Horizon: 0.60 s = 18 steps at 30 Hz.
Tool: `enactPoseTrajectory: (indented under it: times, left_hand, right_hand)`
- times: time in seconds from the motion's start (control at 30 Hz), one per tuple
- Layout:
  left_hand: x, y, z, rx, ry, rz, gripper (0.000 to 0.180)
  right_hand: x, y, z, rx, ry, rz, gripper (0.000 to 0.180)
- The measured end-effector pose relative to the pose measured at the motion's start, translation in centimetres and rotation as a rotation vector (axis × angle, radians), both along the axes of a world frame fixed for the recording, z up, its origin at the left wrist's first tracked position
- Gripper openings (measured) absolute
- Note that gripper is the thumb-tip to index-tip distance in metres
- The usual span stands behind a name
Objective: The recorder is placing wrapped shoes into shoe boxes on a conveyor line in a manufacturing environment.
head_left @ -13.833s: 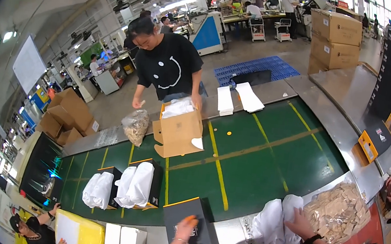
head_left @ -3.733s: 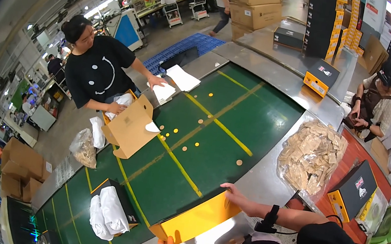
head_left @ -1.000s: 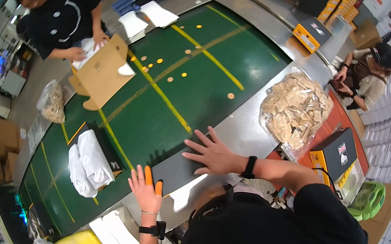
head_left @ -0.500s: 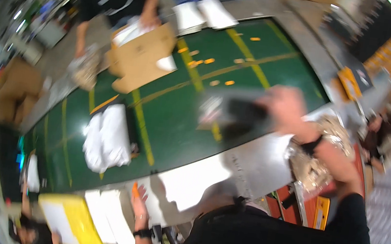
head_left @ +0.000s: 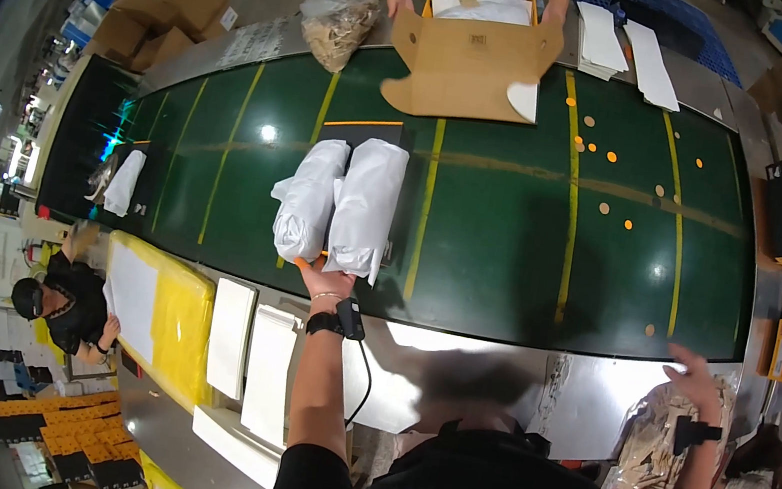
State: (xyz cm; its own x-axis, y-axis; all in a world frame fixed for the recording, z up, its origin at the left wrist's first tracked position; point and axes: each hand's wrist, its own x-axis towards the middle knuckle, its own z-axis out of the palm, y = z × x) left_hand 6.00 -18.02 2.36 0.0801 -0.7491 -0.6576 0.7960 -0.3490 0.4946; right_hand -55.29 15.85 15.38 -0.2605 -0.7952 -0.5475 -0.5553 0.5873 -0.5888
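Two white-wrapped bundles lie side by side in a black box with an orange edge, on the green belt. My left hand reaches to their near ends, thumb and fingers apart. A small orange patch shows at one fingertip; the other fingertips are partly hidden by the wrapping. Over at the right, my right hand is raised above the belt's near edge, fingers stretched out and slightly blurred, holding nothing. Close below it lies a clear plastic bag with tan contents.
Across the belt, another person's hands hold an open cardboard box. A bag of tan pieces lies beside it. Orange and tan discs are scattered at right. White card stacks and a yellow-wrapped pack line the near left.
My right hand no longer holds the blurred dark box and is now at the near right. My left hand has reached forward to the white bundles. The head view has turned.
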Motion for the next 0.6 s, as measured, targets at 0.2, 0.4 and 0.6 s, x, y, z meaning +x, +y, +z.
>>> enactPoseTrajectory:
  times: [0.2,0.4,0.6]
  left_hand:
    - [-1.9,1.1,0.2,-0.015,0.216,-0.150,0.087]
    - [-7.2,12.5,4.7,-0.033,0.333,-0.184,0.078]
    - [-14.0,18.8,8.1,-0.106,0.175,-0.447,0.070]
  right_hand:
    - [5.8,-4.0,-2.9,-0.236,-0.088,0.005,0.052]
    - [17.5,-15.5,-5.7,-0.462,-0.350,0.211,0.072]
    - [32.8,-14.3,-7.5,-0.084,-0.799,0.184,0.120]
